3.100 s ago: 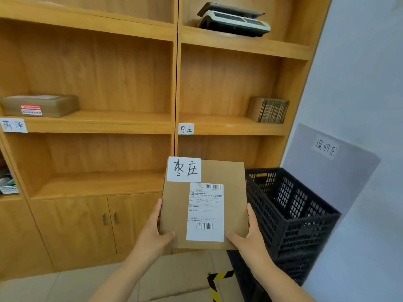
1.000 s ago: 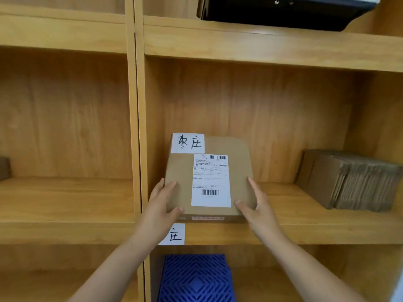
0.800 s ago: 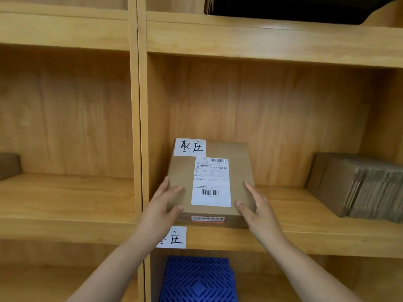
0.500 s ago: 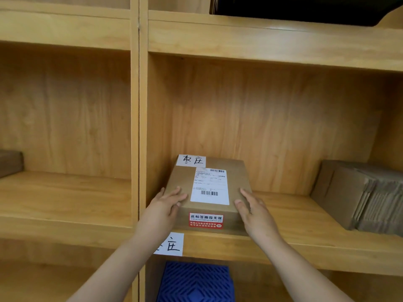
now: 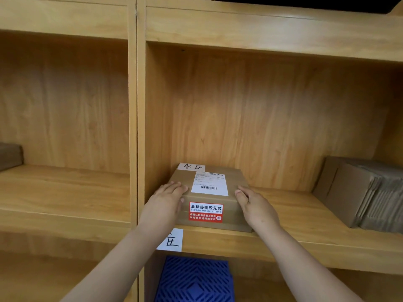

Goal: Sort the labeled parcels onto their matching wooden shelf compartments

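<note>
A brown cardboard parcel (image 5: 207,201) lies flat at the left end of the right-hand shelf compartment (image 5: 305,216). It carries a white handwritten tag, a shipping label and a red sticker on its front face. My left hand (image 5: 166,200) grips its left side, fingers on top. My right hand (image 5: 254,204) holds its right side. A white handwritten tag (image 5: 172,240) on the shelf's front edge sits just below the parcel, partly hidden by my left forearm.
A stack of flattened cardboard boxes (image 5: 366,192) stands at the right end of the same shelf. Another brown parcel (image 5: 9,155) shows at the far left in the neighbouring compartment. A blue plastic crate (image 5: 194,280) sits on the shelf below. A dark device sits overhead.
The parcel went from tilted up in my hands to lying flat on the shelf, pushed a little deeper in. Both hands stayed on its sides.
</note>
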